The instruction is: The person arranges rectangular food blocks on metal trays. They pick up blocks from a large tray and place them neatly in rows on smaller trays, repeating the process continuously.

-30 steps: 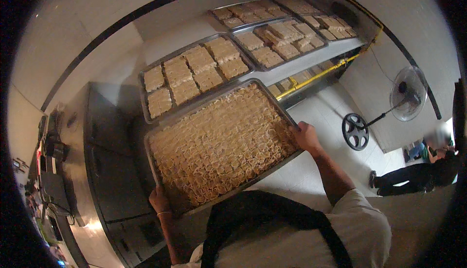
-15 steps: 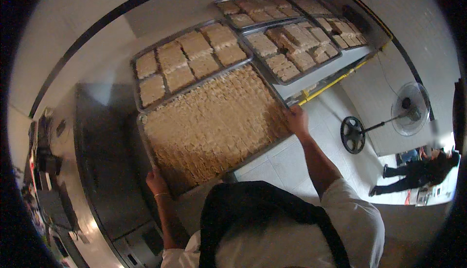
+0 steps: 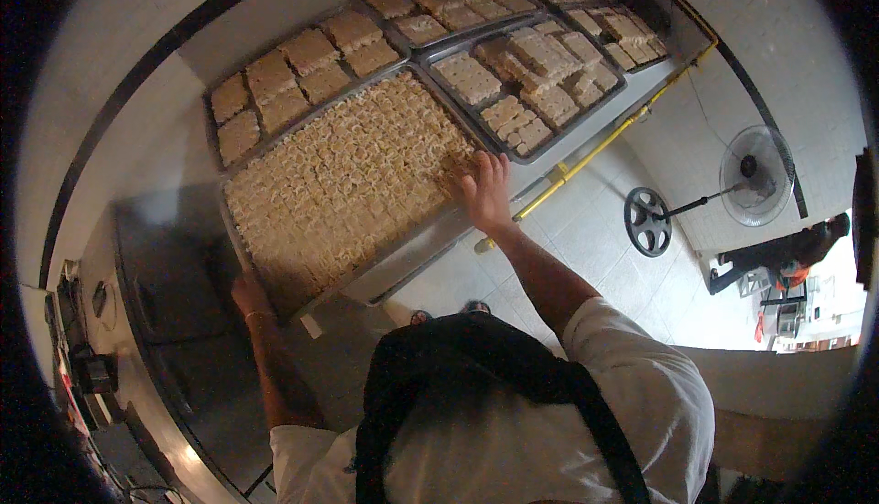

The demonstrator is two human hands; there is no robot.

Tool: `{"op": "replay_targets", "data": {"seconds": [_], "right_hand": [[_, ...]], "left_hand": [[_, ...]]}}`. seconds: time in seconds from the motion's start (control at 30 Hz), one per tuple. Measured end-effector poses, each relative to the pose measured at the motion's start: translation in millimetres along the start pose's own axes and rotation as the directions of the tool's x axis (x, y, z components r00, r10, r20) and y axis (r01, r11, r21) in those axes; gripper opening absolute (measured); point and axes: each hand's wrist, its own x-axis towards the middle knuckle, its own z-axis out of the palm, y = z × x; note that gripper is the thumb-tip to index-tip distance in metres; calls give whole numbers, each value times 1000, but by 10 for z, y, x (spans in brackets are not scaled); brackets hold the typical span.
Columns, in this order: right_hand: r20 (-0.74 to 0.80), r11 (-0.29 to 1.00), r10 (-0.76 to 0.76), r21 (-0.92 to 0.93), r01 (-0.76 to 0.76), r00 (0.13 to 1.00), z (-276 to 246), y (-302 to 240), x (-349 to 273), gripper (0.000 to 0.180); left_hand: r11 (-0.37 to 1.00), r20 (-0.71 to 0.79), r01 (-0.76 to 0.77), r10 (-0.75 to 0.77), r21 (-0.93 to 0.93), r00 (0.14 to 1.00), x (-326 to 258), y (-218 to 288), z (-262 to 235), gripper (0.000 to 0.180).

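Observation:
A large metal tray rests along the front of the counter, filled with tightly packed rows of small tan, curly-topped pieces that look like food. At its near left side my left hand grips the edge; shadow hides part of the fingers. My right hand lies at the tray's right edge, fingers spread and holding nothing. Just behind is a tray of flat tan slabs. To the right, another tray holds stacked, paler slabs.
More slab-filled trays line the back wall. A yellow pipe runs along the counter front. Dark equipment stands at my left. On the tiled floor at right is a pedestal fan; farther off is a person in dark clothes.
The front tray has moved back and left, now lying against the trays behind it. My right hand has gone from gripping its near right corner to spread fingers on its right edge.

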Motion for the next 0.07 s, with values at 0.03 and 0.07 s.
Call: {"op": "replay_targets", "data": {"seconds": [0.03,0.07], "right_hand": [[14,999,-30,14,30,999,10,73,8,66],[39,999,-41,30,40,998,19,149,1,69]], "left_hand": [[994,20,17,-19,110,1000,41,-41,32,52],[995,10,-22,21,98,1000,-11,-104,76,52]]}}
